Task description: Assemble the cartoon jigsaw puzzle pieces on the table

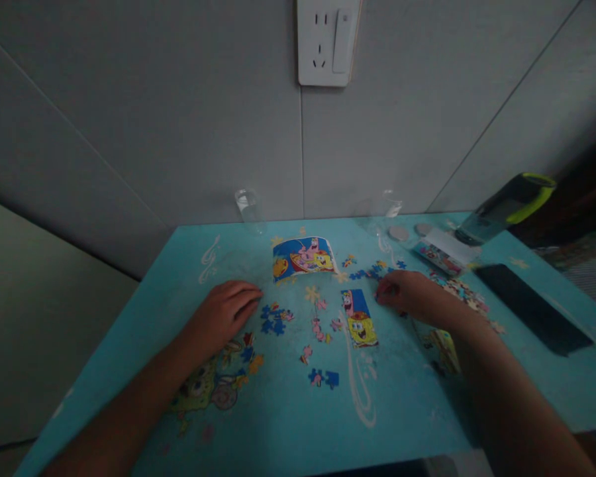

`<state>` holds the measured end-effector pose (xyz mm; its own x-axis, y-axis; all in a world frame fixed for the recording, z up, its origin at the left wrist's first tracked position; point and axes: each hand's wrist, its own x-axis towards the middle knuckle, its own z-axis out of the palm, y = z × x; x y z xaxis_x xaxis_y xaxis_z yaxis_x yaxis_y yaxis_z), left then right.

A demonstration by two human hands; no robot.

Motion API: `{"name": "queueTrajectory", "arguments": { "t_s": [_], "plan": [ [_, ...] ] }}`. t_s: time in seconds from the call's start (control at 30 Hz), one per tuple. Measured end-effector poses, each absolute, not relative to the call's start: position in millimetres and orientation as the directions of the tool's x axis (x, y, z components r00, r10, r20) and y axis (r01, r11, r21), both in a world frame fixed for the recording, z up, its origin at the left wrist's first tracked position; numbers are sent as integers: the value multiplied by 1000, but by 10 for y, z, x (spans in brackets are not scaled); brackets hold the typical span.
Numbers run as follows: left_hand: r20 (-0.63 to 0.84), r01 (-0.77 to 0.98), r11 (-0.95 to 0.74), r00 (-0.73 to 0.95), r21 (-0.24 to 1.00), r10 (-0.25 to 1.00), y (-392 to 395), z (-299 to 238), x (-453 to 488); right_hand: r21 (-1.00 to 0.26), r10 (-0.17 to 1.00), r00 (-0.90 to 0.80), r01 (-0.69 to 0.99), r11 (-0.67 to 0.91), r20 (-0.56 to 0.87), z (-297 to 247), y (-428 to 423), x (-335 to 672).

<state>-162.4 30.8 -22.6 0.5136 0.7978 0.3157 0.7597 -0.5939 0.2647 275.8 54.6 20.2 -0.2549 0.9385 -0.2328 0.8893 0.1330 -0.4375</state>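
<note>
My left hand rests palm down on the turquoise table, fingers together and flat, just left of a cluster of blue puzzle pieces. My right hand lies to the right of a joined puzzle section showing cartoon figures, its fingertips pinched at a small piece I cannot make out. A reference picture card lies curled at the back. Loose pink and blue pieces are scattered between my hands.
A pile of loose pieces lies behind my right wrist. A black phone lies at the right, a tilted bottle with a green cap and a small box behind it. Two clear cups stand by the wall.
</note>
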Motion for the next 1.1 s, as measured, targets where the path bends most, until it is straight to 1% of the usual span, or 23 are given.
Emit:
{"name": "queueTrajectory", "arguments": {
  "t_s": [0.4, 0.63, 0.87, 1.1],
  "plan": [
    [306, 753, -602, 525, 268, 794, 309, -220, -1629, -405, 942, -228, 907, 114, -245, 228, 539, 2757],
    [303, 757, -589, 512, 283, 804, 314, -232, -1640, -395, 944, -247, 907, 145, -221, 274, 535, 2725],
    [283, 763, -593, 527, 257, 801, 310, -222, -1638, -399, 944, -258, 903, 159, -208, 280, 527, 2731],
    [307, 757, -603, 528, 252, 792, 304, -228, -1638, -396, 939, -256, 906, 150, -228, 252, 535, 2749]
  ]
}}
